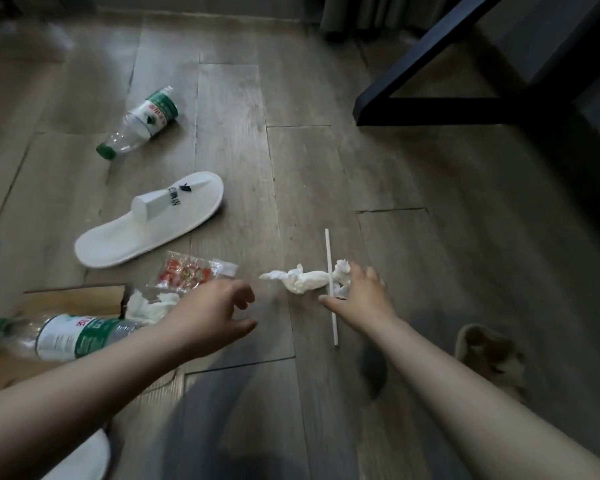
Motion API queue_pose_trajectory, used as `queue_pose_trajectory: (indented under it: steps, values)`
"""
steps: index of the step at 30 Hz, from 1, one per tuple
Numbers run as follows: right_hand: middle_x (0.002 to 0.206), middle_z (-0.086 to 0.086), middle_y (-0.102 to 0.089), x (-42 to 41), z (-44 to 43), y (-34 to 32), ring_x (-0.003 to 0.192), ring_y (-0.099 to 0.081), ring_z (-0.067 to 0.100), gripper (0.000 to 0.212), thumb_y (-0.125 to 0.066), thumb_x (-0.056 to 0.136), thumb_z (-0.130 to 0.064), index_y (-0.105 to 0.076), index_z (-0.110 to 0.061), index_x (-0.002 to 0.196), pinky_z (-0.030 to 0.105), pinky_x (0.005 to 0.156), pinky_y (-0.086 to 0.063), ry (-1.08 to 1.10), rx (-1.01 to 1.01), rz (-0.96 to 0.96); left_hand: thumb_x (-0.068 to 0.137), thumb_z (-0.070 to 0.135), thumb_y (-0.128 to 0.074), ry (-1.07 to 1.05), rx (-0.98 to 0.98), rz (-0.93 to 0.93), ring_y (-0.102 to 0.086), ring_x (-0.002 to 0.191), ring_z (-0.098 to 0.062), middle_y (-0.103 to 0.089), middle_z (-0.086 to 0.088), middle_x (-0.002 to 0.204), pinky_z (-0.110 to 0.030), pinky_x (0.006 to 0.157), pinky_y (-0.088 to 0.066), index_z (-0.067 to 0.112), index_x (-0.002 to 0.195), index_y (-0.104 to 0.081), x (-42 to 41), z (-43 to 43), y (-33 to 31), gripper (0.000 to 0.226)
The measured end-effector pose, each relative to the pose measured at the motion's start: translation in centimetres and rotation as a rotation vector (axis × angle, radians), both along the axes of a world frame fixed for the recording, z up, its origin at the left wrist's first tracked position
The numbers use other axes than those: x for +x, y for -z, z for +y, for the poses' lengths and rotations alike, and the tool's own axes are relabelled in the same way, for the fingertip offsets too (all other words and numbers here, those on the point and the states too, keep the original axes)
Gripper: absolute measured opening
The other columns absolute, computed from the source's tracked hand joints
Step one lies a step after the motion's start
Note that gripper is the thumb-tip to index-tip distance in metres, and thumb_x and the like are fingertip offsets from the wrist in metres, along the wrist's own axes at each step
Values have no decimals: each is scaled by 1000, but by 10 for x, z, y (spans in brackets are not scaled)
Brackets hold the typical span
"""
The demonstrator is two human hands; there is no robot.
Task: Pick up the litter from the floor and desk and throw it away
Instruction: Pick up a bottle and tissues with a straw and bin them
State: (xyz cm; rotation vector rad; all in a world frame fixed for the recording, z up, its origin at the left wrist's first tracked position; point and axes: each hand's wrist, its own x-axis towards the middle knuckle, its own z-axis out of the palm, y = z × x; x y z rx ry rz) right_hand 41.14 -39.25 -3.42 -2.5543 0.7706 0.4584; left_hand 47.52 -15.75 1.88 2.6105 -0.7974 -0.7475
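Litter lies on the wooden floor. A crumpled white tissue (pixel 300 281) sits in the middle, crossed by a thin white straw (pixel 330 282). My right hand (pixel 361 294) hovers over the tissue's right end, fingers spread, holding nothing. My left hand (pixel 215 315) is to the left of the tissue, fingers curled apart and empty. Beside it lie a clear wrapper with red print (pixel 187 273), another white tissue (pixel 149 306), and a plastic bottle with a green label (pixel 59 336). A second empty bottle (pixel 141 123) lies farther away.
A white slipper (pixel 146 223) lies between the two bottles, and another white slipper (pixel 84 459) is at the bottom left. Flat cardboard (pixel 73 301) lies under the near bottle. A dark desk frame (pixel 430 81) stands at the upper right. A brown slipper (pixel 489 355) is at the right.
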Motion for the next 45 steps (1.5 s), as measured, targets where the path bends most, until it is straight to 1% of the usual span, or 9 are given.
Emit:
queue_pose_trajectory:
  steps: [7, 12, 19, 21, 27, 32, 36, 40, 45]
  values:
    - [134, 13, -42, 1, 8, 11, 124, -44, 31, 79, -64, 85, -36, -22, -19, 149, 37, 97, -40, -66, -92, -13, 84, 40, -65, 16, 62, -27, -58, 96, -6, -62, 11, 109, -27, 83, -52, 26, 115, -59, -5, 16, -6, 34]
    - [119, 11, -60, -10, -1, 13, 108, -57, 31, 48, -59, 84, -24, -47, -14, 130, 36, 83, -47, 45, 34, -145, 84, 40, -66, -9, 48, -20, -59, 95, -7, -64, 9, 107, -29, 83, -52, 24, 113, -61, -8, 18, -9, 34]
    - [109, 9, -65, -30, -12, 5, 101, -61, 29, 37, -61, 86, -22, -53, -12, 120, 36, 78, -48, 155, 107, -305, 84, 39, -66, 3, 54, -33, -59, 96, -8, -63, 8, 109, -29, 84, -52, 23, 113, -61, -8, 13, -12, 34]
    - [120, 13, -59, -33, -14, 5, 110, -56, 31, 44, -62, 86, -26, -50, -11, 125, 36, 84, -46, 155, 93, -258, 84, 39, -66, -1, 50, -39, -59, 95, -8, -63, 8, 109, -28, 84, -52, 23, 113, -61, -8, 12, -14, 33]
    - [141, 17, -39, -26, 1, 12, 128, -42, 35, 97, -65, 74, -64, -26, -11, 146, 40, 103, -37, 197, 76, -106, 84, 40, -67, 5, 45, -47, -59, 93, -7, -64, 8, 107, -27, 82, -52, 25, 110, -61, -11, 10, -15, 31]
    - [141, 17, -39, -8, 21, 17, 132, -37, 32, 105, -65, 70, -69, -28, -3, 143, 36, 107, -30, 251, -17, -127, 83, 40, -68, -12, 60, -64, -59, 90, -7, -65, 9, 105, -26, 80, -51, 25, 108, -61, -10, 19, -17, 30]
    - [131, 14, -42, -6, 31, 31, 124, -38, 31, 88, -71, 69, -61, -40, -3, 129, 34, 102, -34, 205, -118, -115, 83, 41, -67, -7, 93, -51, -58, 91, -4, -63, 10, 107, -23, 81, -51, 27, 110, -60, -10, 25, -15, 32]
    - [124, 16, -48, -7, 21, 38, 117, -44, 34, 62, -68, 75, -42, -51, -6, 121, 36, 98, -36, 252, -67, -172, 83, 41, -67, -25, 97, -44, -59, 93, -6, -64, 9, 106, -25, 82, -51, 25, 110, -61, -8, 25, -14, 32]
    - [106, 12, -64, -22, -2, 38, 96, -61, 32, 34, -65, 81, -28, -58, -6, 106, 29, 67, -40, 245, 62, -218, 83, 41, -67, -17, 87, -51, -58, 90, -6, -65, 9, 107, -22, 78, -48, 24, 109, -61, -8, 20, -11, 31]
